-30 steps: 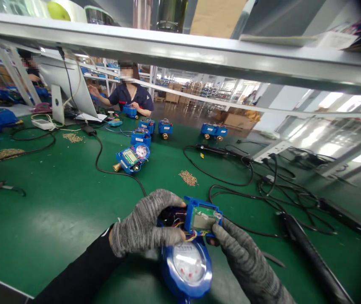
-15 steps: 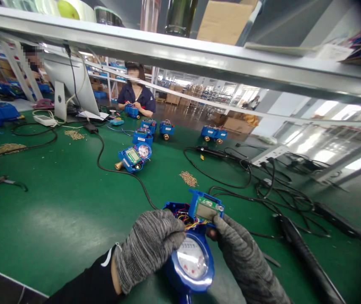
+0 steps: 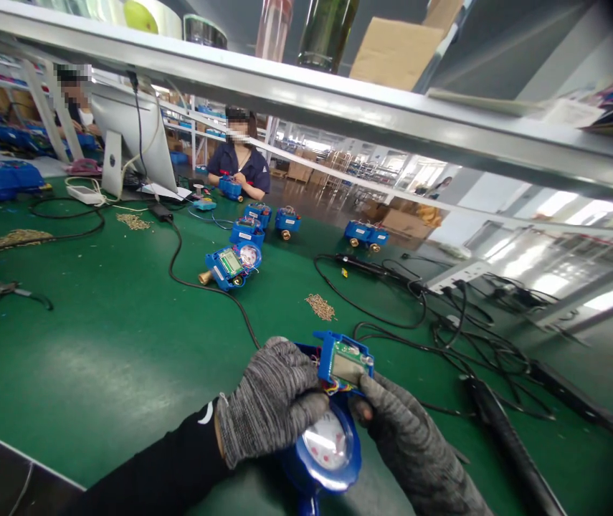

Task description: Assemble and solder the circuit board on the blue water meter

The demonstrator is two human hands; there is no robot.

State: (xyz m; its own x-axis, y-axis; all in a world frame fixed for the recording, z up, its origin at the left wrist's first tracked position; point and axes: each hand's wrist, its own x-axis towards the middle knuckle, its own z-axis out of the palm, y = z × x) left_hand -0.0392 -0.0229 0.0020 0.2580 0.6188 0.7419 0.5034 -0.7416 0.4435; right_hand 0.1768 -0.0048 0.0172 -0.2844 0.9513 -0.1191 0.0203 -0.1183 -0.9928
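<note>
Fingers of my left hand (image 3: pixel 274 401) curl, nearly closed, over the blue water meter (image 3: pixel 333 448) above the green table (image 3: pixel 139 365) — my right (image 3: pixel 408 430) pinches its display module (image 3: pixel 346 364), thumb and fingertips nearly together.

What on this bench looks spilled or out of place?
Small brass-coloured pieces lie in a loose heap on the green bench without a container, which looks like a spill. A similar heap further left suggests it's probably deliberate. Nothing looks clearly damaged.
</note>
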